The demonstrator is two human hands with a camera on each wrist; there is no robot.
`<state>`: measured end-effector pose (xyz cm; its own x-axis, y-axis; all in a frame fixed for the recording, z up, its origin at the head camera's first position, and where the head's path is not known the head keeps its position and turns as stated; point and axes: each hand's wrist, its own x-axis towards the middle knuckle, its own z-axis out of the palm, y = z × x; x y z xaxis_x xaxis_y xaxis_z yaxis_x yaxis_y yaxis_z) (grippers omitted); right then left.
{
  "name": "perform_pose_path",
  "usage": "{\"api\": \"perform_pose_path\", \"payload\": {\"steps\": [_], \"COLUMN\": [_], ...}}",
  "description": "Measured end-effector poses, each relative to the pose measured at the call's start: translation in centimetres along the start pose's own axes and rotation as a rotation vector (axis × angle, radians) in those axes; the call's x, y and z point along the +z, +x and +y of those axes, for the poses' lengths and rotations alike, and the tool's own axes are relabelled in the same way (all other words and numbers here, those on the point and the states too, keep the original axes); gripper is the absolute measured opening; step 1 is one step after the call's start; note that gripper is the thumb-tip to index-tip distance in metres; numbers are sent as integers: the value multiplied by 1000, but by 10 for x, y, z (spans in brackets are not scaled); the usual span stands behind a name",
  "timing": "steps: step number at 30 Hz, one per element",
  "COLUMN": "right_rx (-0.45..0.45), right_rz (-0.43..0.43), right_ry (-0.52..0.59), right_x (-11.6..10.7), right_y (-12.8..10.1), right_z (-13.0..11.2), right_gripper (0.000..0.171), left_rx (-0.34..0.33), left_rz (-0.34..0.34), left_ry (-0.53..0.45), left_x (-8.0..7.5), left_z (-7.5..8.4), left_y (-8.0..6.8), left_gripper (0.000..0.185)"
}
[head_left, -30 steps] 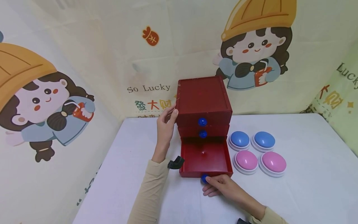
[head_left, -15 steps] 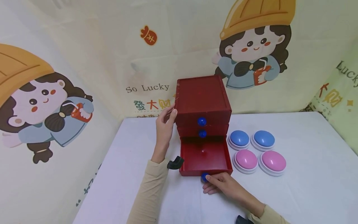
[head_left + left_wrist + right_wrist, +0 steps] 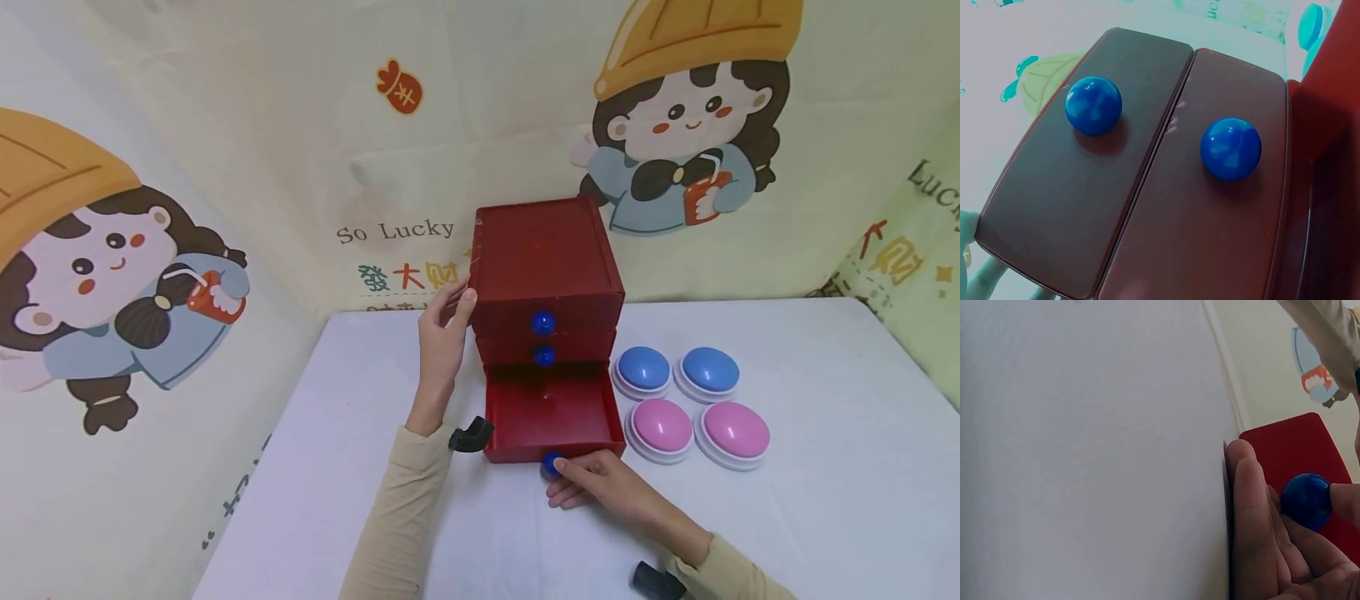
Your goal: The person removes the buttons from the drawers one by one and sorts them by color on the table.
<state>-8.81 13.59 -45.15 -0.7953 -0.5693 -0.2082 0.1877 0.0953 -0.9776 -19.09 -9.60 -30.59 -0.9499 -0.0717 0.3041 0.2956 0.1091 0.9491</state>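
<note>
A red three-drawer chest (image 3: pixel 546 258) stands mid-table. Its bottom drawer (image 3: pixel 551 412) is pulled out and shows nothing inside. My right hand (image 3: pixel 561 471) pinches that drawer's blue knob (image 3: pixel 551 464) from below; in the right wrist view the fingers (image 3: pixel 1254 512) curl round the knob (image 3: pixel 1305 500) against the red drawer front (image 3: pixel 1291 444). My left hand (image 3: pixel 453 304) presses with straight fingers against the chest's upper left side. The left wrist view shows the two upper drawer fronts shut, each with a blue knob (image 3: pixel 1093 105) (image 3: pixel 1230 148).
Right of the chest lie two blue dome buttons (image 3: pixel 643 369) (image 3: pixel 710 369) and two pink ones (image 3: pixel 661 425) (image 3: pixel 735 430). The white table (image 3: pixel 825 500) is enclosed by cartoon-printed backdrop walls behind and on both sides.
The bottom drawer's front and my right hand on its knob have slid a little toward the chest. My left hand has stayed on the chest's side.
</note>
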Motion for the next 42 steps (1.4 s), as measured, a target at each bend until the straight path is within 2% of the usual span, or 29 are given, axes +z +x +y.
{"api": "perform_pose_path", "payload": {"steps": [14, 23, 42], "right_rx": [4, 0, -3], "right_rz": [-2, 7, 41], "right_ry": [35, 17, 58], "right_x": [-13, -18, -14], "right_y": [10, 11, 21], "right_z": [-3, -7, -14], "right_gripper": [46, 46, 50], "left_rx": [1, 6, -3], "left_rz": [3, -4, 7], "left_ry": [10, 6, 34], "left_x": [3, 5, 1], "left_z": [3, 1, 4], "left_y": [-2, -1, -1], "left_gripper": [41, 42, 41]}}
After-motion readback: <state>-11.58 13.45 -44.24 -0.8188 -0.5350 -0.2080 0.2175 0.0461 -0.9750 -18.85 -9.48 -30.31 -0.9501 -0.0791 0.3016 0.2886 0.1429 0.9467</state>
